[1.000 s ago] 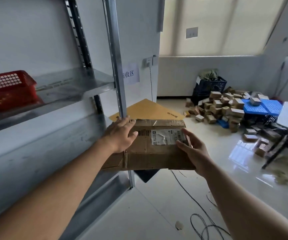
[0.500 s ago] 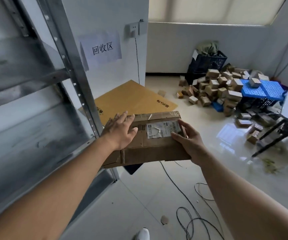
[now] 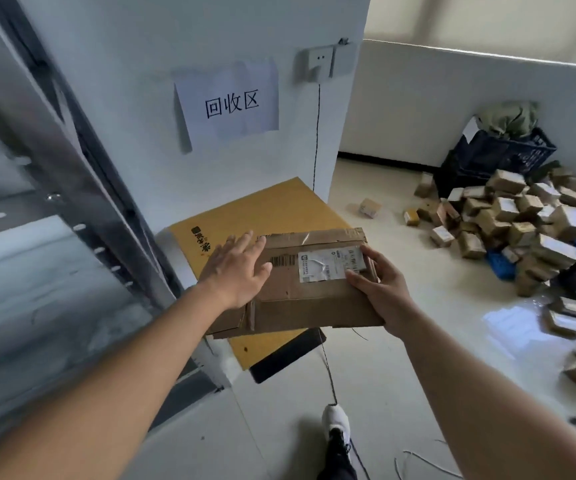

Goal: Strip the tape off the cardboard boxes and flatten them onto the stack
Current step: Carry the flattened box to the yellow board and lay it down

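The flat box (image 3: 300, 289) has come lower and closer to the yellow stack (image 3: 272, 216) by the wall than a moment ago. The left hand (image 3: 236, 268) lies flat on top with straight fingers, a wide grip. The right hand (image 3: 381, 289) holds the box's right edge. It looks almost ready to be laid down, though some tape (image 3: 317, 237) is still on it.

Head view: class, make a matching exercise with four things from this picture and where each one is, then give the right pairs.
Things:
1. paper sign
2. flattened brown box
3. yellow cardboard
4. dark crate

Places:
A. on the floor, under the brown box
B. stuck on the wall
C. behind the pile of small boxes
D. between the left hand and right hand

Pairs: 1-B, 2-D, 3-A, 4-C
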Demonstrator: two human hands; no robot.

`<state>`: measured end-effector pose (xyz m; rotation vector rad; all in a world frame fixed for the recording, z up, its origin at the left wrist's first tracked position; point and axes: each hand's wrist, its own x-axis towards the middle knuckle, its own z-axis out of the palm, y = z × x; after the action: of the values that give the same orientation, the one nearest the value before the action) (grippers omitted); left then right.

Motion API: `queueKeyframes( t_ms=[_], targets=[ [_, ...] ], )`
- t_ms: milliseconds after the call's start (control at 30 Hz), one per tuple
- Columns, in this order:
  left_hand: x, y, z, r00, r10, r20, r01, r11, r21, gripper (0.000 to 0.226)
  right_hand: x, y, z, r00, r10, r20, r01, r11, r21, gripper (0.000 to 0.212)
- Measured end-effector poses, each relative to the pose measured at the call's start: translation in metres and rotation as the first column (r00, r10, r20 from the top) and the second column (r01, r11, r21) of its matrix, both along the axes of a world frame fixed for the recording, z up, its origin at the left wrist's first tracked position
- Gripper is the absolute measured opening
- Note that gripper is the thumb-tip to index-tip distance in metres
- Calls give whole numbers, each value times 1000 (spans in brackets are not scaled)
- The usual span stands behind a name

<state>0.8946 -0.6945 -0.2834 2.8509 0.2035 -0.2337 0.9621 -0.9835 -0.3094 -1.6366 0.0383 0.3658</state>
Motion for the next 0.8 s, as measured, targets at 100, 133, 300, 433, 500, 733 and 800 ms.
queueKeyframes(
  t_ms=[100, 133, 300, 433, 500, 733, 800],
  targets=[
    [43, 6, -16, 992, 121, -29, -121, 993, -4, 68, 72, 15, -9, 993, 107, -42, -106, 994, 16, 56],
    [55, 8, -21, 987, 152, -50, -153, 988, -1, 69, 94, 21, -10, 990, 133, -53, -132, 991, 23, 56],
    [107, 24, -41, 941, 315, -120, -317, 948, 4, 70, 185, 63, -29, 962, 256, -92, -252, 966, 52, 59],
    [141, 50, -58, 903, 403, -148, -405, 914, 14, 70, 236, 104, -48, 932, 350, -96, -348, 937, 32, 59],
    [158, 64, -70, 890, 429, -153, -431, 902, 24, 70, 259, 126, -59, 924, 372, -95, -372, 928, 13, 59],
    [220, 124, -154, 868, 477, -134, -480, 877, 14, 73, 324, 203, -113, 911, 401, -94, -407, 912, -56, 60],
    [233, 139, -177, 867, 479, -137, -482, 876, 15, 73, 339, 220, -129, 911, 396, -114, -404, 913, -57, 60]
  ],
)
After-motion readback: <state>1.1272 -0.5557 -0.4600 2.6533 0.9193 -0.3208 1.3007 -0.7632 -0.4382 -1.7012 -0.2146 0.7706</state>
